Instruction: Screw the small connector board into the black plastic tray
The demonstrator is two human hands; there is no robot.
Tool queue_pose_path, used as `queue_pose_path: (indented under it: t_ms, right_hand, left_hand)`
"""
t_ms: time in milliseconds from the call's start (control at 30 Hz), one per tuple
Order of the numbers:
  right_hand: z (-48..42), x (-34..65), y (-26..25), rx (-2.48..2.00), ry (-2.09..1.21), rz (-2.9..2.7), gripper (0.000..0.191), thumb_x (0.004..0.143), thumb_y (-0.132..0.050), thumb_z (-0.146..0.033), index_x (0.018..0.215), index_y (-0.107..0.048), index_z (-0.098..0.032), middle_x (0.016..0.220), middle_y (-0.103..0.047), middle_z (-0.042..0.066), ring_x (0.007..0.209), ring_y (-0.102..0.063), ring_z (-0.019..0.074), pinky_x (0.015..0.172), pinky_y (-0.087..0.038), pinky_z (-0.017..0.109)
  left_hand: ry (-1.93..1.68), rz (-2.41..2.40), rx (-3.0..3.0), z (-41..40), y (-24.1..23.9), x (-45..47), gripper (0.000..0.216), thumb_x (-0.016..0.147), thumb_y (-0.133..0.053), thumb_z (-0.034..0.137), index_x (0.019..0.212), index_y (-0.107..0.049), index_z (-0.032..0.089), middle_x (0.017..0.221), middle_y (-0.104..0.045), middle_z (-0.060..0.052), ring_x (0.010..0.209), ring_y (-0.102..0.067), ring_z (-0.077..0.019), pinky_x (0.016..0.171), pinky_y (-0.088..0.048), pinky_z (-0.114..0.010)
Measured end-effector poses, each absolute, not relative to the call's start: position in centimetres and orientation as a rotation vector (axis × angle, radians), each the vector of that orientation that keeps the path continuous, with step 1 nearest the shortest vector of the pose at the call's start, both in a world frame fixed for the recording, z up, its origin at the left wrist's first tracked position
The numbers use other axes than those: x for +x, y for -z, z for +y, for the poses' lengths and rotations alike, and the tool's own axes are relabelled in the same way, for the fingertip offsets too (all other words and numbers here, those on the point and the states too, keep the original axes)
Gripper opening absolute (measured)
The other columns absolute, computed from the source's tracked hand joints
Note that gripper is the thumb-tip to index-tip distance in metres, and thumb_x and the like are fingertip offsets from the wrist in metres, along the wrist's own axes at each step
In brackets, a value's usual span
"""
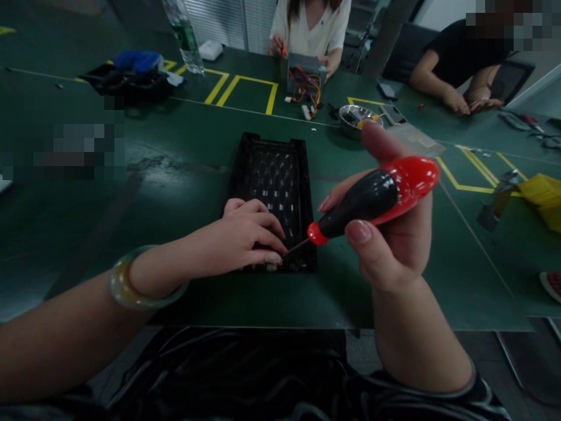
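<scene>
My right hand [390,234] is closed round a screwdriver [372,199] with a black and red handle; its thin shaft slants down left to the near edge of a black perforated plastic panel [276,175] lying on the green table [175,175]. My left hand [245,237], a pale bangle on its wrist, rests on the panel's near end. Its fingers are curled and pressed together right at the screwdriver's tip. Whether they pinch a small part there is hidden.
Across the table one person in white works on a metal box with coloured wires [307,79]; another in black rests hands at the far right. A steel bowl [357,120], a water bottle [184,35], a black tray [127,82] and yellow items [543,193] lie around.
</scene>
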State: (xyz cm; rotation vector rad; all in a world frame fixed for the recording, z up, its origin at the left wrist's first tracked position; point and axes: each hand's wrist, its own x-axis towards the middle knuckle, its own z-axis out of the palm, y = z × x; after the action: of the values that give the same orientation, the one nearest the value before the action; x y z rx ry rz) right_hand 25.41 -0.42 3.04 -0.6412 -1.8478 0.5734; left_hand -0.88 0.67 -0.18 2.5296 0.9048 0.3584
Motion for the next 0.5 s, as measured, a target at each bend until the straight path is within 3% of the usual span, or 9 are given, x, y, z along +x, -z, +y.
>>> queue_pose_path:
  t_ms: [100,200,400,500]
  right_hand:
    - [0.1,24.9,-2.7,-0.524,-0.558,-1.803,0.071,0.092,-0.068,-0.046,0.158,-0.045,-0.036,0.139,-0.064,0.007,0.085,-0.068,0.0208,0.082,-0.066,0.041]
    - [0.4,24.5,-2.4,-0.533,-0.564,-1.740,0.069,0.091,-0.067,-0.047,0.157,-0.046,-0.040,0.163,-0.046,0.005,0.082,-0.068,0.0186,0.076,-0.064,0.041]
    - [0.4,24.2,-2.2,-0.504,-0.559,-1.724,0.067,0.090,-0.068,-0.046,0.154,-0.049,-0.039,0.174,-0.030,0.003,0.080,-0.068,0.0173,0.075,-0.062,0.040]
    - [0.4,24.3,-2.1,-0.519,-0.546,-1.705,0.068,0.092,-0.067,-0.045,0.157,-0.047,-0.037,0.171,-0.035,0.005,0.082,-0.068,0.0173,0.075,-0.062,0.039]
  left_hand:
    - [-0.353,0.904,2.539,0.8,0.0,-1.2,0.022,0.096,-0.074,0.056,0.111,-0.083,0.042,0.124,-0.077,0.003,0.120,-0.055,-0.0266,0.100,-0.021,-0.045]
    - [-0.385,0.911,2.549,1.0,-0.4,-1.6,0.017,0.099,-0.073,0.051,0.109,-0.083,0.042,0.123,-0.078,0.005,0.119,-0.056,-0.0247,0.099,-0.021,-0.044]
    - [-0.383,0.929,2.542,1.1,-0.8,-1.9,0.010,0.099,-0.074,0.040,0.102,-0.083,0.041,0.120,-0.078,0.007,0.115,-0.056,-0.0240,0.096,-0.022,-0.043]
    - [-0.377,0.897,2.551,1.0,-0.7,-1.7,0.012,0.099,-0.072,0.043,0.103,-0.083,0.041,0.120,-0.078,0.005,0.114,-0.057,-0.0242,0.097,-0.022,-0.044]
